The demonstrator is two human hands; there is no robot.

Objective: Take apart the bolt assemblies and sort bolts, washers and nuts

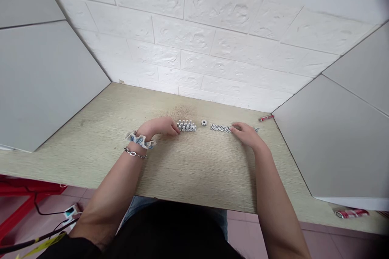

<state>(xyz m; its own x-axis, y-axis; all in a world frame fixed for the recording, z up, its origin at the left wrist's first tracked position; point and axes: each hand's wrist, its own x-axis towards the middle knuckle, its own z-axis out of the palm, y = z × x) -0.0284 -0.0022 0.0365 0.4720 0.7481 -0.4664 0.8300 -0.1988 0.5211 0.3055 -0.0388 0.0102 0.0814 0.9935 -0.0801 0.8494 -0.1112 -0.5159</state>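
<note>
Far L: smooth grey partition panel (45,85) angled against pale wood-grain laminate desk (91,141). Below desk, red metal frame (18,206), white plug adapter (70,211) w/ black cable, pink tile floor (246,230). Behind desk, white embossed brick-pattern wall panel (182,36).

L hand (161,126) has ruffled blue-white fabric scrunchie (140,140) & oval-link metal chain bracelet (135,153) on wrist. Fingers curled, narrow, tips touching L edge of block of upright silver bolts (186,126); can't tell if holding one. Next, lone round silver nut (204,122) sits apart between block & tight double row of small silver nuts (220,128).

R hand (246,134): fingers together, narrow, tips at row's R end; can't tell if holding anything. Just R, small metal screw (257,129), then red-silver marker (266,118) at back corner. Far R, crumpled red can (351,213) on desk's front edge, grey partition panel (337,137) above.
</note>
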